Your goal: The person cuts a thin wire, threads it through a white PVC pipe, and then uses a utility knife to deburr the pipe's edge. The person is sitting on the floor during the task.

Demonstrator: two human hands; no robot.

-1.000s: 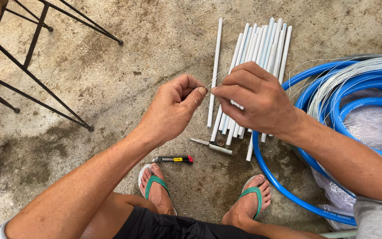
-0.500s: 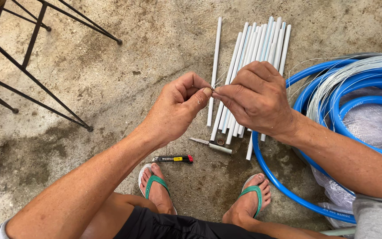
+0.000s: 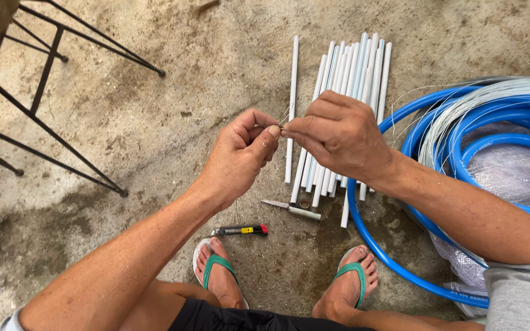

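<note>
- Above the stained concrete floor [image 3: 154, 122], I have both hands meeting at the middle of the view, fingertips touching.
- My left hand [image 3: 240, 156] is closed in a pinch, thumb against forefinger, on a thin grey wire [image 3: 285, 117] whose end is too fine to follow.
- My right hand [image 3: 338, 135] is also closed in a pinch on the same wire, just beside the left thumb.
- Under my right hand lies a bundle of slim white plastic tubes [image 3: 354, 67], side by side on the floor.
- Right of them sits a coil of blue plastic hose [image 3: 498, 147] with a loop of pale wire [image 3: 461, 107] on top.
- Near my feet lie a black-and-yellow utility knife [image 3: 240, 230] and a short grey tube piece [image 3: 292, 209].
- A black metal chair frame [image 3: 50, 129] stands well apart at left.
</note>
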